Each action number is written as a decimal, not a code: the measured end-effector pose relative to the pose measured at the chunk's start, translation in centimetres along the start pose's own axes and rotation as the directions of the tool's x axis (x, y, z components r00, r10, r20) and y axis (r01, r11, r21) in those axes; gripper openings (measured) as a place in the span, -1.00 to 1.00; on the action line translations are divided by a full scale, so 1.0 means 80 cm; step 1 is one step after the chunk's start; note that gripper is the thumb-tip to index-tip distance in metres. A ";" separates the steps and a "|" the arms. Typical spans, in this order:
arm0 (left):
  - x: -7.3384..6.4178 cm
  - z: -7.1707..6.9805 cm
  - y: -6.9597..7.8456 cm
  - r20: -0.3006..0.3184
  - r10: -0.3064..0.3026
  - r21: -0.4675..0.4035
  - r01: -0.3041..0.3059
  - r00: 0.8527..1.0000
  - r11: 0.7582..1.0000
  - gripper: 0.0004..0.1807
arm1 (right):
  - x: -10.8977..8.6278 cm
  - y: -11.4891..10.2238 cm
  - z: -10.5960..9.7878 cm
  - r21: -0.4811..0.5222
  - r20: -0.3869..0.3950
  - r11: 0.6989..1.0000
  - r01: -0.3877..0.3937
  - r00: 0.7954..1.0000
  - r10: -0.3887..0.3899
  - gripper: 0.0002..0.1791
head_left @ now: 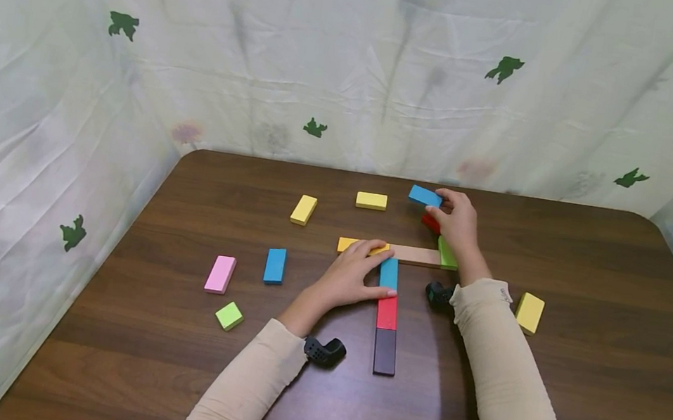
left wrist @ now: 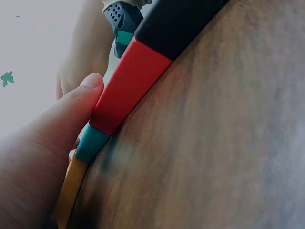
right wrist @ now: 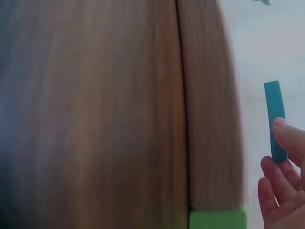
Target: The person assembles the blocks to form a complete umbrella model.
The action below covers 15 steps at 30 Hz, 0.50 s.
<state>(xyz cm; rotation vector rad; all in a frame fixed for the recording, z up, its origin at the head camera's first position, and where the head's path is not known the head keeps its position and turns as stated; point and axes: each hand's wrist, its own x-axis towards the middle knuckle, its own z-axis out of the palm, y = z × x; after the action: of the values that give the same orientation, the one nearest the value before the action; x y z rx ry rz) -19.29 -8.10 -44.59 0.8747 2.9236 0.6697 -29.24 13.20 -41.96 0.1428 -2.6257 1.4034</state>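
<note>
My right hand (head_left: 459, 222) pinches a blue block (head_left: 424, 196) by one end, thumb against fingers; in the right wrist view the blue block (right wrist: 274, 107) stands out past the fingertips. Just below it, a red block (head_left: 431, 223) is partly hidden by that hand. A green block (head_left: 447, 253) lies under the right wrist, at the end of a bare wood-coloured block (head_left: 415, 255). My left hand (head_left: 354, 272) rests over the row, fingers extended across an orange-yellow block (head_left: 346, 245) and a second blue block (head_left: 388, 273). Its thumb lies along a red block (left wrist: 131, 86).
A black block (head_left: 384, 351) ends the row nearest me. Loose on the table (head_left: 123, 324) lie several yellow blocks, one at right (head_left: 530, 313), plus a pink block (head_left: 220, 275), another blue block (head_left: 274, 266) and a small light-green block (head_left: 229, 316). A pale curtain (head_left: 353, 84) hangs behind.
</note>
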 end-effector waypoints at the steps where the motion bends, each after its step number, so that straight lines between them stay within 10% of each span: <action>1: 0.000 0.000 0.000 0.000 0.000 0.001 0.000 1.000 1.000 -0.17 | 0.001 0.000 0.002 -0.002 -0.002 1.000 0.003 1.000 -0.003 -0.56; 15: 0.000 -0.001 0.001 0.007 -0.001 -0.006 0.001 1.000 1.000 -0.18 | 0.003 -0.002 0.020 -0.033 0.053 0.999 0.006 0.999 -0.004 -0.57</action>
<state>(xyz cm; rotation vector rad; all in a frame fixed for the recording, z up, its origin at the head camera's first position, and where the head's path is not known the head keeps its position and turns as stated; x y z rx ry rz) -19.27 -8.06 -44.51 0.8727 2.9148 0.6735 -29.58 11.80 -42.65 0.1848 -2.6877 1.3730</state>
